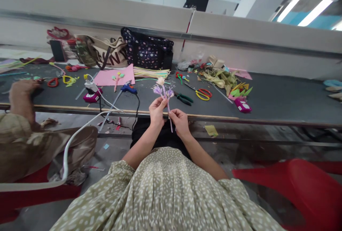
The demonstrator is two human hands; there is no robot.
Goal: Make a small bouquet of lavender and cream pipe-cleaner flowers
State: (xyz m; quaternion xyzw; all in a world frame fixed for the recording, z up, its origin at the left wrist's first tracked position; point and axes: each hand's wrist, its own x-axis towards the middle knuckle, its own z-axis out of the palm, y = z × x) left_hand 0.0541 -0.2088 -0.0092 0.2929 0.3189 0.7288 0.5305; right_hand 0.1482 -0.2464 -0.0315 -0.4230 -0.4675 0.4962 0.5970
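A small craft flower stem (170,122) with purple and cream blooms stands upright between my two hands, over the table's front edge. My left hand (157,111) is closed around it just below the blooms. Lower down, my right hand (180,122) pinches the pale stem between thumb and fingers. Just behind the blooms on the right lie dark green-handled pliers (184,98). Scissors with red and yellow handles (203,94) rest further right. To the left is a blue glue gun (129,88) with a black cord.
Pink paper (103,78), a bundle of pale stems (149,73) and a dark patterned bag (149,49) lie towards the back. A white cable (80,129) crosses the left side near a co-worker's hand (25,87). Dried husks (221,78) and a red stool (307,184) are at right.
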